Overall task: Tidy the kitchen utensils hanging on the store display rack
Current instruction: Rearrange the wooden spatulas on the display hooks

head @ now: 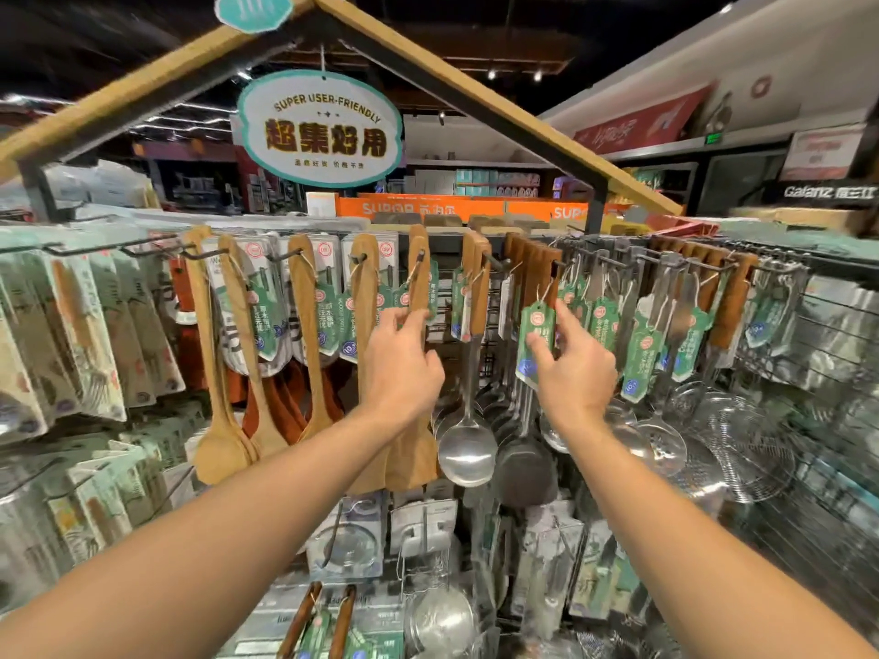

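Kitchen utensils hang from the metal hooks of a display rack in front of me. My left hand grips the handle of a wooden spatula that hangs from a hook at the middle. My right hand pinches a green paper tag tied to a dark-handled utensil in the row to the right. Between my hands hangs a steel ladle with a wooden handle. Several wooden spoons and spatulas hang to the left.
Steel skimmers and strainers fill the rack's right side. Packaged utensils hang at the left, and more packaged goods sit on lower hooks. A wooden roof frame with an oval sign spans above.
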